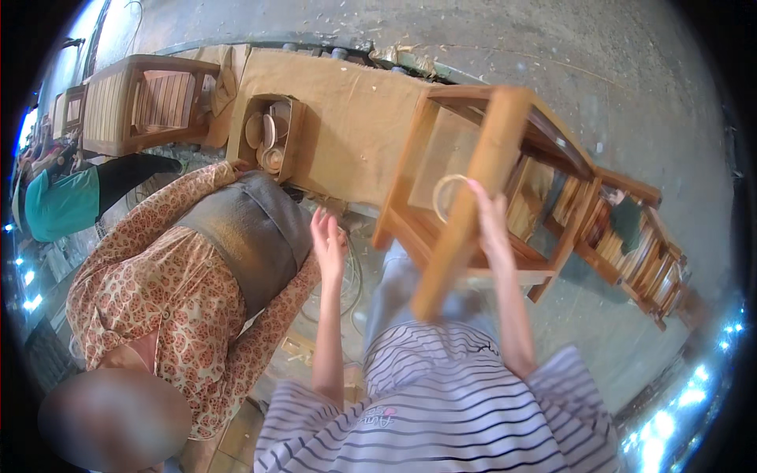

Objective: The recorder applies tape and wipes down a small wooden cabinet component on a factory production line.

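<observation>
Fingertips (475, 187) of the right hand (490, 214) are closed on the near edge of a thin pale-yellow ring (436, 199), which lies toward two o'clock from the middle of the view; the thumb's exact place cannot be made out. Ring and right hand are both at the thick front beam of an open wooden furniture frame (456, 238), which leans across the view from one o'clock toward five, its lower end blurred. Whether the palm also touches that beam I cannot tell. Left hand (330, 243), toward nine o'clock, is raised and holds nothing, its upper fingers slightly apart, just beside the patterned sleeve (272, 335) of a co-worker (197, 276) wearing a grey apron (248, 236). At half past ten an open brown box (296, 143) holds round wooden pieces (254, 130), on a bench covered with tan sheeting (359, 118) that stretches to twelve. Farther out at ten stands a slatted wooden chair (110, 110), and at nine another worker in a teal top (63, 205). Toward three, a dark green cloth (627, 223) lies over slatted wooden parts (643, 272).
</observation>
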Action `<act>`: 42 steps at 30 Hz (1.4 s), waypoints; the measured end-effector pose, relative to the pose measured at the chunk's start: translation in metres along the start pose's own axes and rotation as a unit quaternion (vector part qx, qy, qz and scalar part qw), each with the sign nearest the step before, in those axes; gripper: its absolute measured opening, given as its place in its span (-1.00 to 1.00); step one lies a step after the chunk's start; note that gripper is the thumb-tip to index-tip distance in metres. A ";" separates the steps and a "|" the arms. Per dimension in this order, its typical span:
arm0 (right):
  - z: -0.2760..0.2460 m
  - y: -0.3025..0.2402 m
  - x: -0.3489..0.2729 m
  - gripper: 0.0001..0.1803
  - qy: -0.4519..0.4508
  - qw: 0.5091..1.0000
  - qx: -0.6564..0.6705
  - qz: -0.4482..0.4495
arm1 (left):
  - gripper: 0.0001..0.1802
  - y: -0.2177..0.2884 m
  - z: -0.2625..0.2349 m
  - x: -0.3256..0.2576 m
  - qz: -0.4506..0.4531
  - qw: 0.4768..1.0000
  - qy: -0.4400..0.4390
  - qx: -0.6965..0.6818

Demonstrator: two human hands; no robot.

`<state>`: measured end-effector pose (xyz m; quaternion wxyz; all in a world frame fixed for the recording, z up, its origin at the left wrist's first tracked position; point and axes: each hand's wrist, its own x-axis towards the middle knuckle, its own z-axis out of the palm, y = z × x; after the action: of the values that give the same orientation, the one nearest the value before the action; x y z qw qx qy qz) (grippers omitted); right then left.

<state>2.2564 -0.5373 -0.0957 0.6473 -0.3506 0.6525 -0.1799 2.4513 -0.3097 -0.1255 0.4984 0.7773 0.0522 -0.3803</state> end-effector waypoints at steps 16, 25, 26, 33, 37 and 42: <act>-0.210 -0.030 -0.016 -0.24 -0.247 0.905 0.344 0.031 | -0.24 0.079 0.127 -0.063 0.122 0.941 -0.244 0.201; -0.225 0.015 0.001 -0.11 -0.158 0.901 0.398 0.068 | -0.26 0.109 0.185 -0.094 0.207 0.920 -0.172 0.283; -0.227 0.017 -0.002 -0.11 -0.118 0.909 0.389 0.089 | -0.25 0.110 0.195 -0.082 0.315 0.884 -0.135 0.319; -0.255 0.024 0.022 -0.60 0.123 0.972 0.188 -0.072 | -0.27 0.176 0.429 -0.066 0.621 0.655 -0.206 0.379; -0.327 0.031 -0.010 -0.73 0.160 0.961 0.210 -0.080 | -0.30 0.125 0.479 -0.149 0.654 0.445 -0.321 0.521; -0.387 0.050 -0.039 -0.76 0.226 0.948 0.205 -0.087 | -0.43 0.020 0.378 -0.222 0.714 0.478 -0.345 0.378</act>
<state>1.8663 -0.5613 -0.0644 0.5222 -0.2164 0.6978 -0.4400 2.0999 -0.5608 -0.0490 0.2342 0.4660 -0.8457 -0.1132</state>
